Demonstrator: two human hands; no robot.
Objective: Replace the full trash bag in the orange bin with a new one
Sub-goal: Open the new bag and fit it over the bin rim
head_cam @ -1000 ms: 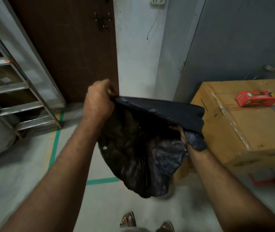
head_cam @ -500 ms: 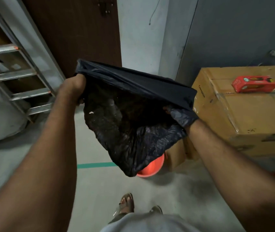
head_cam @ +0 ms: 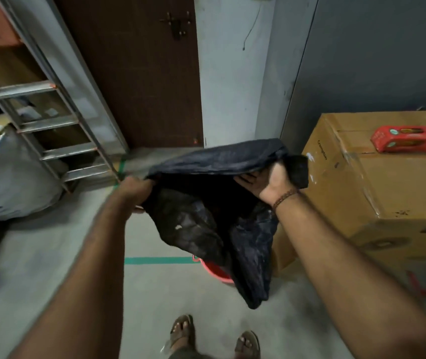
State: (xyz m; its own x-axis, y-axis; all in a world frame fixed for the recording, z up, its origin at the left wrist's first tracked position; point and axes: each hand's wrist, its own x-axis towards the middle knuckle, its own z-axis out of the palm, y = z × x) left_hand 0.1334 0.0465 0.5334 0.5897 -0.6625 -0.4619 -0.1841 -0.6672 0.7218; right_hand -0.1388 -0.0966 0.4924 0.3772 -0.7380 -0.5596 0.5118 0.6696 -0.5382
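Note:
A black trash bag (head_cam: 206,229) hangs open-mouthed in the air between both my hands, its bottom drooping toward the floor. My left hand (head_cam: 135,191) grips the left side of the bag's rim in a fist. My right hand (head_cam: 266,181) is at the right side of the mouth, palm showing, with the rim folded over it and the thumb holding the plastic. Below the bag only a slice of the orange bin (head_cam: 215,270) shows on the floor; the bag hides most of it.
A big cardboard box (head_cam: 377,193) stands at the right with a red packet (head_cam: 410,139) on top. A metal ladder (head_cam: 51,125) leans at the left by a white sack (head_cam: 7,177). A brown door (head_cam: 139,73) is ahead. My sandalled feet (head_cam: 214,338) stand on grey floor.
The bag's mouth has come down from chest height and narrowed; its bottom now hangs lower over the bin. My right palm has turned into view inside the rim.

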